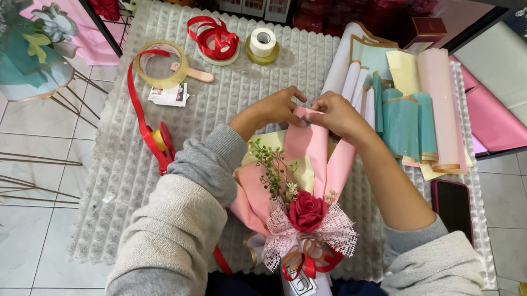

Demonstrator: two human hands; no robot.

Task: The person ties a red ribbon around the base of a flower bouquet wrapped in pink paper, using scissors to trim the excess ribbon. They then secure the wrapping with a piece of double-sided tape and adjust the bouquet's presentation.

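While pinching the top edge of pink wrapping paper (313, 144) at centre frame, left hand (276, 107) and right hand (336, 114) meeting fingertip to fingertip, both closed on the same fold. Directly below the hands, toward the bottom of the frame: a bouquet (303, 220), lying lengthwise on a white quilted mat (114, 166), already far along by the look of it — red rose (308, 211) seated, green sprig (271, 169) tucked in, white mesh collar (336, 230) and red ribbon bow (313, 264) tied, tag (302, 286) attached. Apparently left: shaping the paper's upper end only. At right of the hands, rolled sheets of paper (408, 114) in teal, cream and pink. Along the top, red ribbon spool (214, 39), white tape roll (262, 43), yellow tape ring (161, 64). At lower right, dark phone (451, 205). At left edge, tiled floor (14, 249).
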